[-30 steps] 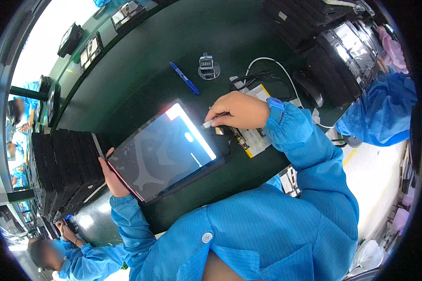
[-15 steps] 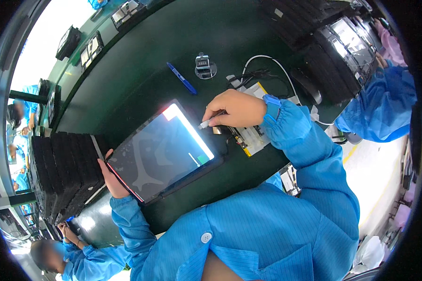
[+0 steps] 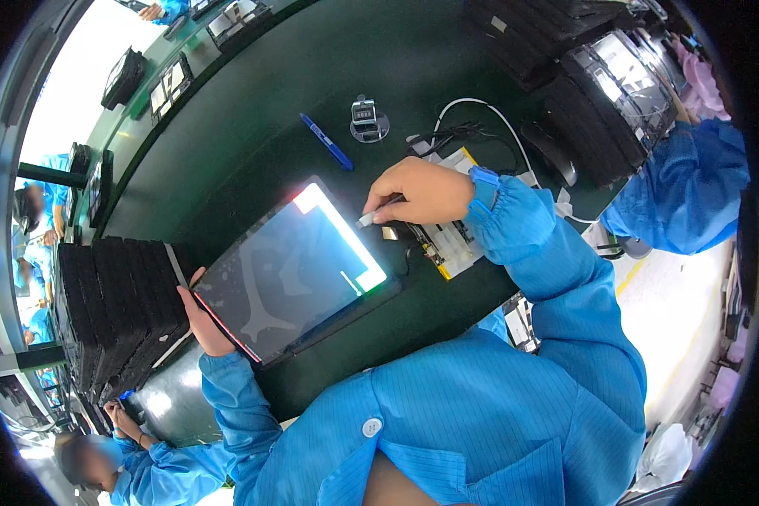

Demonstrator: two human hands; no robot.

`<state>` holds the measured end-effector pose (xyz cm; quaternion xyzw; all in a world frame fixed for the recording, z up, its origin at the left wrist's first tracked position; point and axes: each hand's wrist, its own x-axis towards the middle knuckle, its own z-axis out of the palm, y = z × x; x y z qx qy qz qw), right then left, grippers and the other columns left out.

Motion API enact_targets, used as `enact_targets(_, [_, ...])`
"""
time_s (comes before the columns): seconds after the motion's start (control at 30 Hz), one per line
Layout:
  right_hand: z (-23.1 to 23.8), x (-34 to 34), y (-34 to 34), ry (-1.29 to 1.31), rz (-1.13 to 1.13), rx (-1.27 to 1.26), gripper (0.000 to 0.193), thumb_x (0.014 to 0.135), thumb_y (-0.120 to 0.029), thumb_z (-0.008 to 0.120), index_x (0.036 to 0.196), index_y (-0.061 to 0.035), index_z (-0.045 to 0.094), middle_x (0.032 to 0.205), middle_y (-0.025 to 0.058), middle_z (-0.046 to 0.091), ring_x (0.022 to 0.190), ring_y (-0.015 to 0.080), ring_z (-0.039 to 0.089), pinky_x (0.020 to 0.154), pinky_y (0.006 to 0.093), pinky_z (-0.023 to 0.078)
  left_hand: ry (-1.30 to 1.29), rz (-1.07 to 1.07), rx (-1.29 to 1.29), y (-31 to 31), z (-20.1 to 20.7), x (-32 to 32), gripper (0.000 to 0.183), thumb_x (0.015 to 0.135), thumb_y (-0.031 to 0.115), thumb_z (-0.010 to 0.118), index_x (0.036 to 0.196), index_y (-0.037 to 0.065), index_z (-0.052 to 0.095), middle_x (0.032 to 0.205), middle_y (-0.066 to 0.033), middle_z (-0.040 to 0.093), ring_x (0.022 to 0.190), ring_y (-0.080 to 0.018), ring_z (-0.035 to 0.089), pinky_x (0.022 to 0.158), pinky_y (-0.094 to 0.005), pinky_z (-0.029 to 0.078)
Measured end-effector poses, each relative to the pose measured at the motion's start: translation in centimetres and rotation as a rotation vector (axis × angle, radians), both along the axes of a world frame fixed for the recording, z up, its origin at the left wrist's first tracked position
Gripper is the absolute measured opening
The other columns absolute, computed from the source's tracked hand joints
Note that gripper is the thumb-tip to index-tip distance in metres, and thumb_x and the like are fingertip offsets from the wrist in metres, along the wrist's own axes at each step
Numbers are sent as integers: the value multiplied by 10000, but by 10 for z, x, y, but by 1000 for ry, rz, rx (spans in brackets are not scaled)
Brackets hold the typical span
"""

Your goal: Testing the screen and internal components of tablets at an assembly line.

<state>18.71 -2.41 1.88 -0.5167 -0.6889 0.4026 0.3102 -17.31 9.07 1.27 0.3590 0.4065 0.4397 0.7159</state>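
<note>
A tablet-like display panel [image 3: 287,274] lies tilted across the middle of the bench, its screen lit grey with a bright white band along the right edge. My left hand [image 3: 204,320] grips its left edge, the thumb and a finger showing at the rim. Just off the panel's right edge, my right hand [image 3: 417,194] pinches a small pale plug-like piece [image 3: 366,220] on what looks like a dark cable. Under that wrist sits a bare circuit board assembly [image 3: 451,249] with yellow-edged parts, partly covered by the hand and sleeve.
A blue pen [image 3: 326,142] and a metal tally counter [image 3: 366,118] lie beyond the panel. A white cable [image 3: 506,122] loops near a black mouse [image 3: 552,154]. Black foam trays [image 3: 118,312] are stacked at left, more [image 3: 594,126] at far right beside a co-worker's blue sleeve [image 3: 683,185].
A green patch at the screen's lower right corner has turned white. My right hand has shifted very slightly left with the plug-like piece; my left hand keeps its grip.
</note>
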Motion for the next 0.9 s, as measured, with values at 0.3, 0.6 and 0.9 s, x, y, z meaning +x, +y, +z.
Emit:
enact_targets(0.3, [3,-1,-2,-52,-18,51,189,823,-157,614,932,-8,652,833,123,648,760,215,615,694,317,475,-14,8,-19,1,1,0,473,956,430,328,1171,33,467,1065,-122,581,951,-250,554,866,-367,435])
enact_targets(0.6, [-3,0,1,-10,10,42,187,813,-153,624,939,-21,662,862,118,659,789,218,622,706,317,479,-10,-1,-30,0,3,1,477,955,433,328,1169,31,469,1058,-119,584,946,-246,554,858,-360,436])
enact_targets(0.9, [-4,-8,2,-83,-25,213,154,796,-118,629,905,-14,661,844,131,653,784,247,619,699,332,482,14,67,-37,-5,9,9,472,956,430,310,1157,37,478,1055,-126,584,939,-260,557,857,-377,439])
